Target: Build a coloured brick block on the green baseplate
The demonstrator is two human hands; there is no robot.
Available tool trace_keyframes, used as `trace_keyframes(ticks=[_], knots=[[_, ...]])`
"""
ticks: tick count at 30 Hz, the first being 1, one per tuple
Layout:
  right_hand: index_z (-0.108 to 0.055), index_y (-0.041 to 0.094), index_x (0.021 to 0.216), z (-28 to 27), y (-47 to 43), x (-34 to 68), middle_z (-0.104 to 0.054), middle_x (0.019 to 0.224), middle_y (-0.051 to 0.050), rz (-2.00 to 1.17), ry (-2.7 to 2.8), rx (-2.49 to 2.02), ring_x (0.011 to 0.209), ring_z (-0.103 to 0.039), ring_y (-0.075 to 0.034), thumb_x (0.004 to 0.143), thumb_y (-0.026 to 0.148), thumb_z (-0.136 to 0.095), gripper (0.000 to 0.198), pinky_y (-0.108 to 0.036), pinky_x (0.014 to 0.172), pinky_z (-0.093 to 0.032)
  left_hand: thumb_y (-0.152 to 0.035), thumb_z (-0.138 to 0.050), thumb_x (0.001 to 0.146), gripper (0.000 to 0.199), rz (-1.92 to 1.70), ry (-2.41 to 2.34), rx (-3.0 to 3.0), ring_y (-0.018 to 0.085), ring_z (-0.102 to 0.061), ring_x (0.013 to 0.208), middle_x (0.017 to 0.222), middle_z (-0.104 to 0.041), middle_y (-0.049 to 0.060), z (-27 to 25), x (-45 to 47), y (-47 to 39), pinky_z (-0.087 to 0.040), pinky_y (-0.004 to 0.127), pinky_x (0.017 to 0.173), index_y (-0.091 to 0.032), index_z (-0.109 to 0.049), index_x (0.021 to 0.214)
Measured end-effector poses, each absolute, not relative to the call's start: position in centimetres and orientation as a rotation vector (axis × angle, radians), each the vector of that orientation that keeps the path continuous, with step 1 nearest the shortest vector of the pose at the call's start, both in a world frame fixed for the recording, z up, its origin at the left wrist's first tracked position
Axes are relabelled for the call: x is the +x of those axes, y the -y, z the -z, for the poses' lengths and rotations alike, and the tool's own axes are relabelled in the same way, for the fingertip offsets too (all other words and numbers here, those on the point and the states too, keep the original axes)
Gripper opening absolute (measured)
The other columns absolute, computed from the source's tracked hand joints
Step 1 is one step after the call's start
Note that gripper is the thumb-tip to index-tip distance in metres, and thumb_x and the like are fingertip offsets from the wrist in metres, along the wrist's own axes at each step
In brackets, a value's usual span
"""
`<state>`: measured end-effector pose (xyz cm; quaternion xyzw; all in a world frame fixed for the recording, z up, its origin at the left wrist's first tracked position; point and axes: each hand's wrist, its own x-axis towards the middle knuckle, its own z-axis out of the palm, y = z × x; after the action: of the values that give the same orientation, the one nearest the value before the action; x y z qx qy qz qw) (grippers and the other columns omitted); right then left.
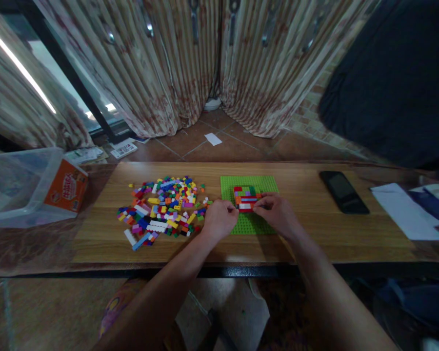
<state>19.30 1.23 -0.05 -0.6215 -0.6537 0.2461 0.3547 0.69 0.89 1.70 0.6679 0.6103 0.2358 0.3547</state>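
Observation:
A green baseplate (263, 184) lies on the wooden table (314, 234), with a small block of red, white, orange, green and purple bricks (246, 196) built on it. My left hand (219, 218) and my right hand (275, 210) meet at the near edge of that block, fingertips pinched on a white brick (245, 206) in its lowest row. Which hand presses it I cannot tell. A loose pile of many-coloured bricks (164, 207) spreads on the table to the left of my left hand.
A black phone (343, 191) lies right of the baseplate, white papers (406, 209) further right. A clear plastic tub (18, 190) with an orange label sits at the far left. Curtains and tiled floor lie beyond the table.

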Motion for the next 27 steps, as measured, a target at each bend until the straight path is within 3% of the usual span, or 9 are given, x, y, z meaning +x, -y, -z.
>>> trace_keyframes(ticks=[11, 18, 27], knots=[[-0.073, 0.022, 0.067, 0.8, -1.5, 20.1, -0.066, 0.090, -0.008, -0.632, 1.731, -1.615, 0.097, -0.062, -0.027, 0.069, 0.033, -0.068, 0.012, -0.043, 0.083, -0.049, -0.018, -0.052, 0.079, 0.022, -0.655, -1.472, 1.765, 0.013, -0.056, 0.058, 0.063, -0.066, 0.002, -1.7, -0.1, -0.9, -0.040, 0.023, 0.057, -0.015, -0.070, 0.067], [-0.073, 0.022, 0.068, 0.5, -1.6, 20.1, -0.066, 0.095, -0.007, -0.649, 1.746, -1.665, 0.090, -0.063, -0.024, 0.071, 0.036, -0.067, 0.015, -0.040, 0.078, -0.049, -0.019, -0.056, 0.074, 0.014, -0.649, -1.248, 1.818, 0.012, -0.059, 0.062, 0.068, -0.068, 0.000, -3.4, -6.9, -3.5, -0.045, 0.022, 0.062, -0.016, -0.070, 0.076], [-0.070, 0.020, 0.074, 0.5, -1.5, 19.7, -0.066, 0.087, -0.006, -0.632, 1.736, -1.642, 0.080, -0.062, -0.021, 0.074, 0.034, -0.063, 0.016, -0.036, 0.073, -0.049, -0.016, -0.058, 0.071, 0.015, -0.403, -1.659, 2.083, 0.016, -0.063, 0.068, 0.073, -0.071, 0.002, -4.4, -9.8, -3.5, -0.044, 0.023, 0.063, -0.020, -0.072, 0.076]])
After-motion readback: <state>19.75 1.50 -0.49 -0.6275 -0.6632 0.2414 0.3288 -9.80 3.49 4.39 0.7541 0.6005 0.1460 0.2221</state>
